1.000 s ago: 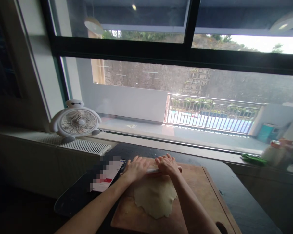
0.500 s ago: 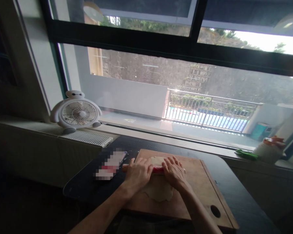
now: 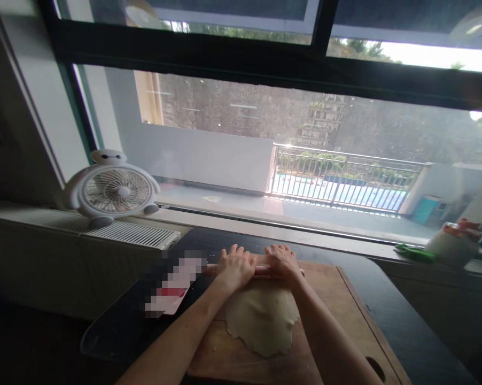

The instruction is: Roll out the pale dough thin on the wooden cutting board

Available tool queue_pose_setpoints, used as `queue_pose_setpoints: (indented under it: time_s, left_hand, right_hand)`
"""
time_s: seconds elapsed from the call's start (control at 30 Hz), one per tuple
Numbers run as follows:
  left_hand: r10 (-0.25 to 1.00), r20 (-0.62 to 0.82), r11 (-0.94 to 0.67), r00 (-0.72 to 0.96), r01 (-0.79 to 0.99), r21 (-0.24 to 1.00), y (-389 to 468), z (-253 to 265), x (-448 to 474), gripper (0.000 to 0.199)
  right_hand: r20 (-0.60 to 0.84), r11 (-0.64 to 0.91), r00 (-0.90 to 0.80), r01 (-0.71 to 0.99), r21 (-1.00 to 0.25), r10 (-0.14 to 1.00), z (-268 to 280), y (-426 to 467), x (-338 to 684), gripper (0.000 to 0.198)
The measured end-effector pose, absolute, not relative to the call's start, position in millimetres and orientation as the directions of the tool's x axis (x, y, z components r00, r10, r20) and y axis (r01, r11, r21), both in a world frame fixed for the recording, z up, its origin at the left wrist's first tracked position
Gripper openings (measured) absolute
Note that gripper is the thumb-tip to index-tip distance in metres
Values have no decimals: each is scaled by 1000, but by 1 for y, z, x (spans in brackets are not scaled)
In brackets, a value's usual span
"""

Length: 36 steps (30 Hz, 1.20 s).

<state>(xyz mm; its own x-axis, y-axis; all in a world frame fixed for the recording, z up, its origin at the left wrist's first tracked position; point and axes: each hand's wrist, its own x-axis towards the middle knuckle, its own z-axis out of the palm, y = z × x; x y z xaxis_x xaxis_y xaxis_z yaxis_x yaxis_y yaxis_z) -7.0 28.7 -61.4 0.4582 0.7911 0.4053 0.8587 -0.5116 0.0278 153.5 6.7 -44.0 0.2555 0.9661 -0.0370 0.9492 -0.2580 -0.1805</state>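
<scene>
Since a moment ago we've pushed the red rolling pin [image 3: 261, 271] to the far edge of the pale, flattened dough sheet [image 3: 262, 318], left hand [image 3: 236, 264] and right hand [image 3: 281, 260] pressing flat-palmed on it.

A white fan [image 3: 111, 190] stands on the radiator [image 3: 124, 233] by the window [image 3: 289, 133].

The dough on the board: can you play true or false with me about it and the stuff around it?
1. Both hands, left hand and right hand, press on the rolling pin. True.
2. The dough is a round ball. False: it lies rolled out flat.
3. The dough lies on a wooden cutting board. True.
4. The white fan stands on the board. False: it stands by the window, far left.
</scene>
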Motion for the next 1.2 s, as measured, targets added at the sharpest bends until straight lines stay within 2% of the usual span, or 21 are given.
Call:
queue_pose_setpoints:
  time_s: [0.17,0.5,0.7,0.9,1.2]
  left_hand:
    - [767,434,-545,473,837,53,12,-57,-10,41]
    - [686,461,-668,564,739,90,-38,-50,-33,36]
    - [759,401,-580,513,812,60,-8,-50,-17,38]
    - [857,201,-494,474,867,65,36,-51,2,42]
    - [848,217,-505,483,861,57,35,-51,1,45]
  right_hand:
    - [83,-238,263,944,-229,961,-49,-10,152,48]
    - [224,-230,290,938,-259,930,-56,-65,136,40]
    - [173,-263,318,924,-278,932,-55,-38,145,38]
    - [85,-309,345,907,-285,935,-52,-3,158,40]
    - [47,-328,356,899,-289,933,-50,-5,156,43]
